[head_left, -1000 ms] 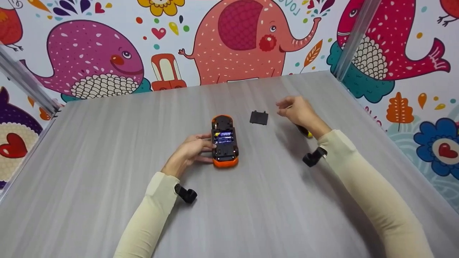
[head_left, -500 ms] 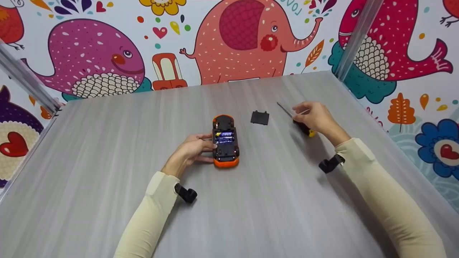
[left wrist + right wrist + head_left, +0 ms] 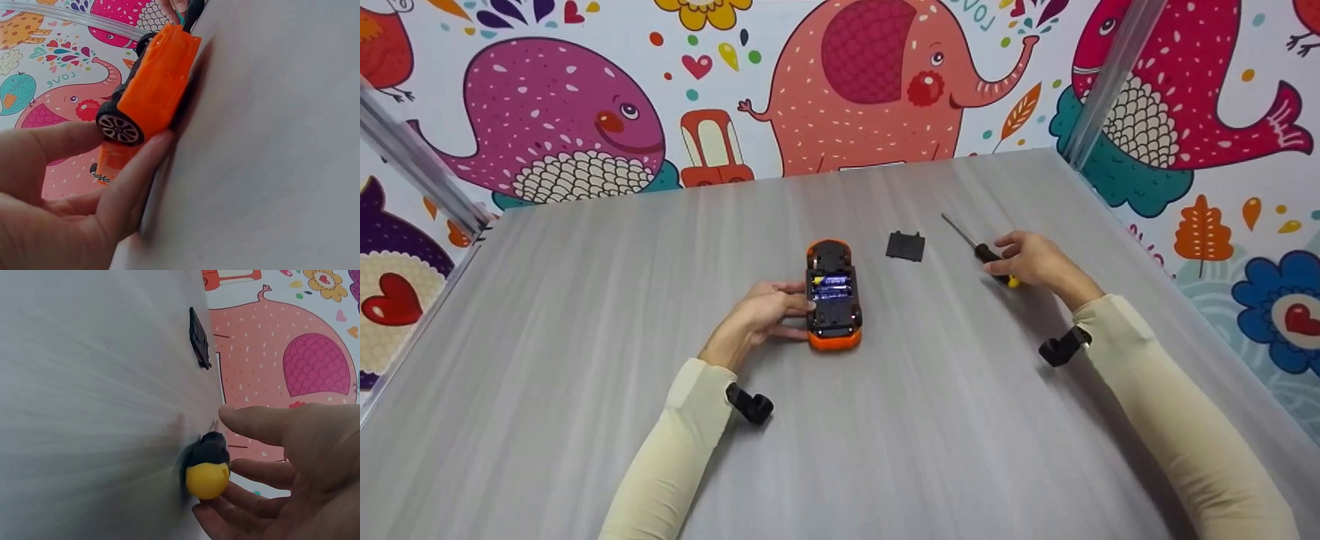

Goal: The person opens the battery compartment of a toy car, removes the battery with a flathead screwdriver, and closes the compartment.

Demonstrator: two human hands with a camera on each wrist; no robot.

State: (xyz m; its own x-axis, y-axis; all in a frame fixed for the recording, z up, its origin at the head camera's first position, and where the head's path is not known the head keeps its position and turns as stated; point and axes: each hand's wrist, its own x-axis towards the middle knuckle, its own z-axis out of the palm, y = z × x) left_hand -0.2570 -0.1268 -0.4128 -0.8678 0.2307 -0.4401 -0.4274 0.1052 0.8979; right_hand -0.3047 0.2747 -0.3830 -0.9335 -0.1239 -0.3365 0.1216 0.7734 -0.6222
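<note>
An orange toy car (image 3: 833,319) lies upside down on the table, its black underside up and several purple batteries (image 3: 832,287) showing in the uncovered battery bay. My left hand (image 3: 761,311) holds the car by its left side; in the left wrist view, the car (image 3: 157,84) sits between thumb and fingers, near a wheel. At the right, my right hand (image 3: 1035,262) reaches over a screwdriver (image 3: 988,259) with a black and yellow handle. In the right wrist view, the fingers lie beside the handle (image 3: 208,478) and the thumb stands apart from it.
A small black battery cover (image 3: 906,246) lies flat between the car and the screwdriver. The screwdriver's shaft points toward the back. A cartoon-printed wall (image 3: 862,82) closes off the far side of the grey table (image 3: 585,300), with metal posts at its corners.
My right hand has moved right and then down to the screwdriver's handle, uncovering its shaft. The left hand and the car stay in place.
</note>
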